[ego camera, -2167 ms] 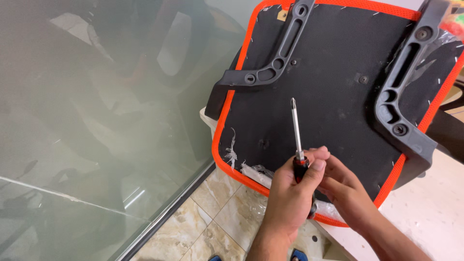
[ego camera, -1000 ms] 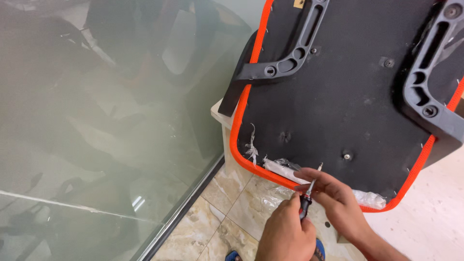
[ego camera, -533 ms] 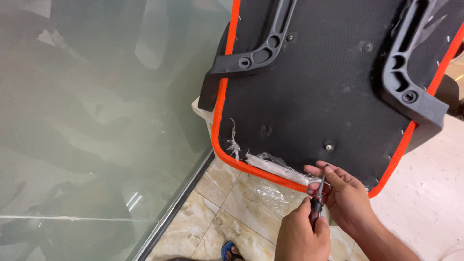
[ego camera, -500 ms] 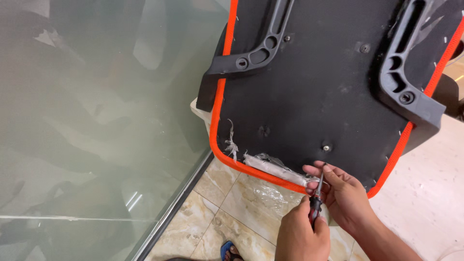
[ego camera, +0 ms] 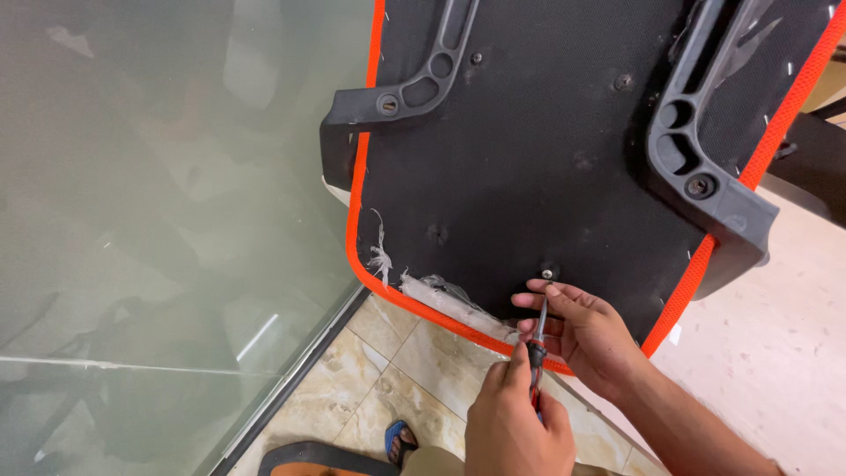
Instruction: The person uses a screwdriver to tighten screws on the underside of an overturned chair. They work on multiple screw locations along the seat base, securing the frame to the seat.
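Black seat underside [ego camera: 529, 159], orange-edged, fills upper frame. Left hand [ego camera: 515, 423] grips the screwdriver [ego camera: 536, 353], tip at a screw [ego camera: 548, 274] lower centre; right hand [ego camera: 590, 330] steadies the shaft. Both armrest brackets [ego camera: 705, 167] appear fastened already; this screw is not visibly seated.

A single head-worn camera looks steeply down from close above the person's own arms, which enter at the bottom right of the frame. It faces the black underside of an upturned chair seat [ego camera: 529, 150] filling the upper right, with a glass wall [ego camera: 159, 220] across the left and tiled floor [ego camera: 397, 361] at the bottom centre.
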